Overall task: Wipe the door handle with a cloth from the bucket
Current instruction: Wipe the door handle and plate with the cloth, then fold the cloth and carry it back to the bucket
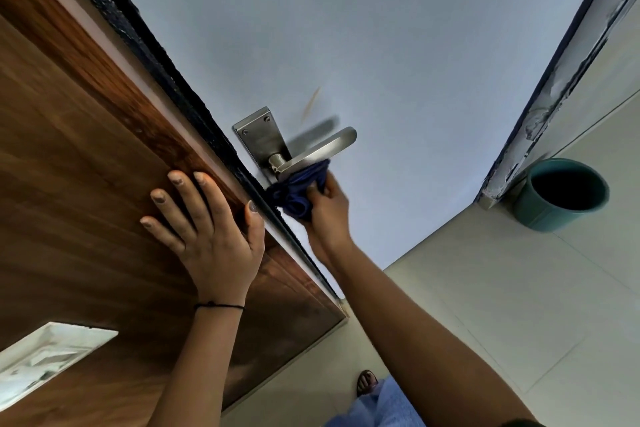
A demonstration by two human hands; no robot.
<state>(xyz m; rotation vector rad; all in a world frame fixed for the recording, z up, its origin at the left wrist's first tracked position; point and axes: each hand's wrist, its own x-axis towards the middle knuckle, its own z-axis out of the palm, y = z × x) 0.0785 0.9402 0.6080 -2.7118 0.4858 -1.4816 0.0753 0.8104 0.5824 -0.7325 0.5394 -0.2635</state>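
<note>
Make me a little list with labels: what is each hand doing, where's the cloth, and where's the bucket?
left hand: flat and open against the brown wooden door
right hand: gripping the cloth
cloth: dark blue, bunched, pressed under the door handle near its base
door handle: silver lever on a metal plate, on the pale blue side of the door
bucket: teal, on the floor by the door frame, looks dark inside

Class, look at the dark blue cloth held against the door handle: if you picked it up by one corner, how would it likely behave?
The cloth would probably hang floppy: it bunches into soft folds in the right hand. It looks light, pinched easily by fingers. It moulds under the handle, so likely it drapes.
</note>
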